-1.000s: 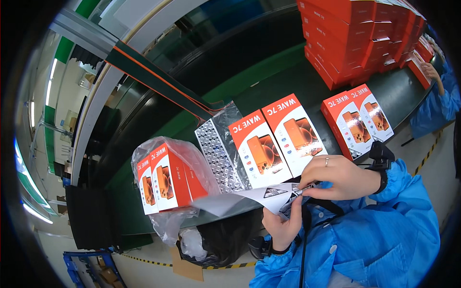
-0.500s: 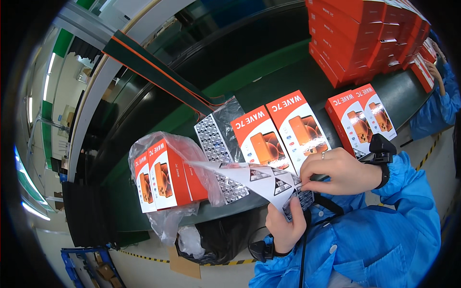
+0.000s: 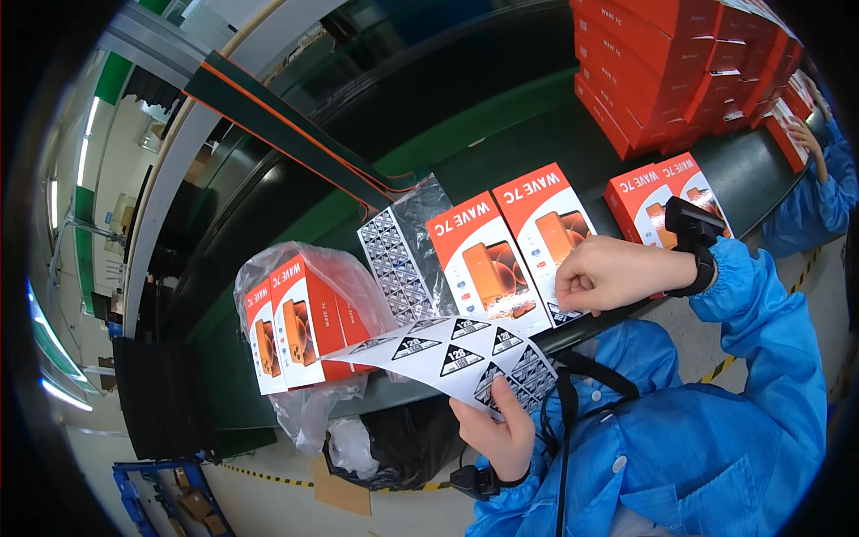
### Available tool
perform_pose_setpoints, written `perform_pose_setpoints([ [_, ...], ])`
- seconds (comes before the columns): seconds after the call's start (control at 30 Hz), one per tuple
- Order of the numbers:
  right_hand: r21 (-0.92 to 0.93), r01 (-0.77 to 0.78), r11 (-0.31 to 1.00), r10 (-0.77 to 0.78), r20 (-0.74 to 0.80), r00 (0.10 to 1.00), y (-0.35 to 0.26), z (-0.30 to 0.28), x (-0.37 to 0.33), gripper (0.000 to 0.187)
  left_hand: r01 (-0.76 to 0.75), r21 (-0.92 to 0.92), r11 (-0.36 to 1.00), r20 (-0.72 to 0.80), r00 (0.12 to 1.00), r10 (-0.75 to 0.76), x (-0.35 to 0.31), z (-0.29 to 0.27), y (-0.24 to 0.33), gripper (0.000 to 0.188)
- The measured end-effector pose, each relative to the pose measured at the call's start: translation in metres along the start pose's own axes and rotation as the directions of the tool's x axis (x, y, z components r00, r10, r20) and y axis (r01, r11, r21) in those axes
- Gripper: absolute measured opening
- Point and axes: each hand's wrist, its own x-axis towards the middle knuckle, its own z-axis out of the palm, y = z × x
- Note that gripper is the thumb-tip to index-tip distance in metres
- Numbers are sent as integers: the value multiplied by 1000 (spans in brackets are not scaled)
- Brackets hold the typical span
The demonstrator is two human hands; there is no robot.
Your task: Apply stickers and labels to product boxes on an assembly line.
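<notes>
Head view: likely light, floppy white paper label sheet (image 3: 474, 349) is best pinched at near edge, as by left hand (image 3: 499, 434); right hand (image 3: 617, 273) grip can't be told.

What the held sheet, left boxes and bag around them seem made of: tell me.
Sheet: probably paper or film, smooth; it curves. Boxes: likely card, smooth; flat faces, crisp edges. Bag: apparently thin plastic, shiny; see-through, crinkled.

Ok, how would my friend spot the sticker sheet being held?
Find the dark green bench, then the nearest blue smock beside it. Look to the left hand, gripping a curling white sticker sheet with black triangles. Unlike the patterned sheet lying on the bench, this one is held up.
</notes>
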Motion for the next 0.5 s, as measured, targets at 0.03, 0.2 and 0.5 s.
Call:
perform_pose_setpoints([
  [0.03, -8, -11, 1000, 11, -9, 1000, 0, 1, 0, 17, 1, 2, 1000, 0, 1000, -1, -1, 0, 0, 32],
  [0.2, -20, -6, 1000, 5, -31, 999, 2, 3, 1, 16, 26, -38, 999, -19, 999, -27, 0, -1, 1, 32],
  [0.5, -37, -6, 999, 4, -51, 999, 4, 4, 2, 16, -16, -87, 996, -124, 992, 5, 1, 5, -6, 29],
])
